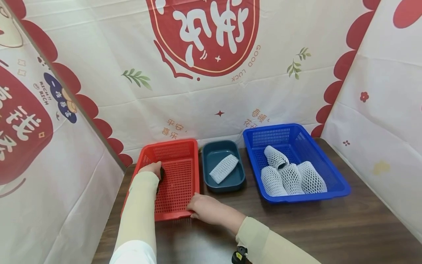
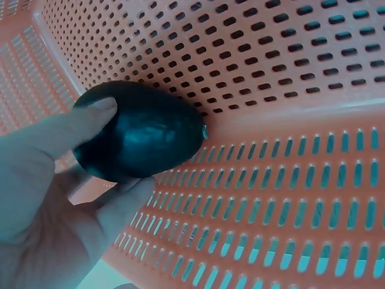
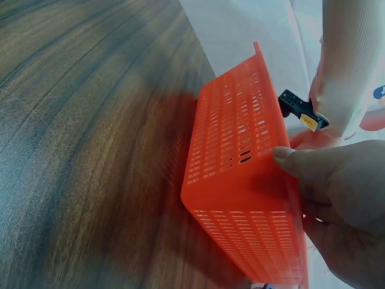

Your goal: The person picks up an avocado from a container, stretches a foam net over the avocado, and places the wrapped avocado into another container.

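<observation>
My left hand (image 1: 152,169) reaches into the left side of the red basket (image 1: 179,185) and holds a dark, smooth avocado (image 2: 141,132). In the left wrist view, the thumb lies along one side and the fingers along the other, close by the basket's perforated wall. Its narrow end with a small stem stub points away from the palm. My right hand (image 1: 207,208) grips the rim at the near right corner of the red basket, thumb on the outside in the right wrist view.
A dark teal tray (image 1: 239,172) with a white foam net sleeve (image 1: 224,168) stands in the middle. To its right is a blue basket (image 1: 336,185) with several white net-wrapped pieces (image 1: 291,179). Printed cloth (image 1: 211,91) encloses the wooden table (image 1: 296,223).
</observation>
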Action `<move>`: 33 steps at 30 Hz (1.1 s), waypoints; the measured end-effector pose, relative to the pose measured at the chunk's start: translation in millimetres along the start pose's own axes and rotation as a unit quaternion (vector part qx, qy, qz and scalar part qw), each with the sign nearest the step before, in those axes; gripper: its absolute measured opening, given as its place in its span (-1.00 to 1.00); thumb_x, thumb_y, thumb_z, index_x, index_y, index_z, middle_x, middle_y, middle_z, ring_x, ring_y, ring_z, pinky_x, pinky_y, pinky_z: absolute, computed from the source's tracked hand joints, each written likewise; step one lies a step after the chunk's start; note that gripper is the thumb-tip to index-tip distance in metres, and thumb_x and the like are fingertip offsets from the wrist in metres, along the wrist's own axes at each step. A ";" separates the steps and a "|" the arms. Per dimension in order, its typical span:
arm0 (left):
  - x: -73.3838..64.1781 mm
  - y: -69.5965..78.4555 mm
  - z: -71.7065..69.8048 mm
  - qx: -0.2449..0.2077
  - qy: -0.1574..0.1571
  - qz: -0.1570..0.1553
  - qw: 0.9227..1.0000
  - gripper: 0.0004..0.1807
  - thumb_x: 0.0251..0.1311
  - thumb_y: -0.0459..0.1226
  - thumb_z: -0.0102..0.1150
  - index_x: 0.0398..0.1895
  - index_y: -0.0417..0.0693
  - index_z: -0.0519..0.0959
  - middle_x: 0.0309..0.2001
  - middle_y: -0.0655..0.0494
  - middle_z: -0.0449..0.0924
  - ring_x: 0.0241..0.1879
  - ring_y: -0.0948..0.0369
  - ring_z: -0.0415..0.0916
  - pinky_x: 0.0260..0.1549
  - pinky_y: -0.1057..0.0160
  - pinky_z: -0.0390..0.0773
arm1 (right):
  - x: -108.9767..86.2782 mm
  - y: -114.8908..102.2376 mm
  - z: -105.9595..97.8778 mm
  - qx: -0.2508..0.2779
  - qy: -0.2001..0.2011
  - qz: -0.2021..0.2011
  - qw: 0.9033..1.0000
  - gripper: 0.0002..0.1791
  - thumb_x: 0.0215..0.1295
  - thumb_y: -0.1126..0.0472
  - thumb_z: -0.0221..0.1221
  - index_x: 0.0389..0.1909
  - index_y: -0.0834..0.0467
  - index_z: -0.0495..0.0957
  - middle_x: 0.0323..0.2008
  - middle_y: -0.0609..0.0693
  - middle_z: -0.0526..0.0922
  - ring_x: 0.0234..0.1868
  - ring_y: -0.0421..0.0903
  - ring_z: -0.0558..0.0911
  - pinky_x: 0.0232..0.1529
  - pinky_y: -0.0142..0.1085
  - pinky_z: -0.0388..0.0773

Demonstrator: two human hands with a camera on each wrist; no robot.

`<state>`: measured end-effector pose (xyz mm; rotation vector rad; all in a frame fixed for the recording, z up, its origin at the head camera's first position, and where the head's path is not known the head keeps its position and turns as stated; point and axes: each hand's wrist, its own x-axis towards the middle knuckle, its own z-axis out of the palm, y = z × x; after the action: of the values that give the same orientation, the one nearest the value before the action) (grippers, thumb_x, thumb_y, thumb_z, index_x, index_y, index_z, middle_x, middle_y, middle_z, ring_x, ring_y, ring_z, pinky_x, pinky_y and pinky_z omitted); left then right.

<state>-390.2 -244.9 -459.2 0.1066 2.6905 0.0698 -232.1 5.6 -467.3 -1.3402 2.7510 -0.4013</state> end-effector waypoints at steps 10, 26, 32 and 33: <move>-0.7 -4.3 -6.5 -0.065 0.003 0.008 0.998 -0.27 0.16 -0.34 0.34 0.42 -0.03 0.30 0.29 -0.15 0.37 0.20 -0.10 0.37 -0.05 -0.10 0.51 | 2.5 1.2 1.1 -0.009 0.011 -0.006 1.000 -0.87 0.28 0.12 0.29 -0.18 -0.02 0.71 -0.33 -0.27 0.62 -0.16 -0.29 0.51 -0.10 -0.43 0.45; -24.7 10.0 -26.4 -0.072 0.079 0.074 0.992 -0.40 0.17 -0.21 0.35 0.20 -0.31 0.39 0.03 -0.28 0.47 -0.01 -0.10 0.49 -0.10 -0.05 0.53 | -3.9 4.2 -8.4 -0.013 0.040 -0.007 0.999 -0.58 0.31 0.02 0.26 0.14 0.06 0.59 0.12 -0.06 0.56 0.20 -0.14 0.46 0.32 -0.08 0.24; -42.2 19.9 -23.0 -0.104 0.139 0.072 0.982 -0.45 0.10 -0.19 0.40 0.11 -0.28 0.48 -0.02 -0.24 0.55 -0.04 -0.11 0.53 -0.09 -0.10 0.53 | -14.8 11.7 -24.0 0.036 0.095 0.041 0.994 -0.57 0.33 -0.02 0.22 0.16 0.04 0.58 0.20 -0.04 0.50 0.24 -0.08 0.41 0.34 0.00 0.18; -46.2 22.4 -22.5 -0.112 0.148 0.072 0.980 -0.45 0.10 -0.20 0.41 0.10 -0.28 0.48 -0.03 -0.24 0.55 -0.04 -0.12 0.53 -0.09 -0.10 0.52 | -16.8 13.5 -26.0 0.045 0.100 0.048 0.993 -0.57 0.33 -0.02 0.22 0.16 0.04 0.58 0.20 -0.04 0.50 0.24 -0.08 0.42 0.32 -0.02 0.22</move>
<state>-357.1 -227.3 -417.6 0.2362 2.9423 0.4664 -236.2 32.1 -446.8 -1.2007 2.9016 -0.6807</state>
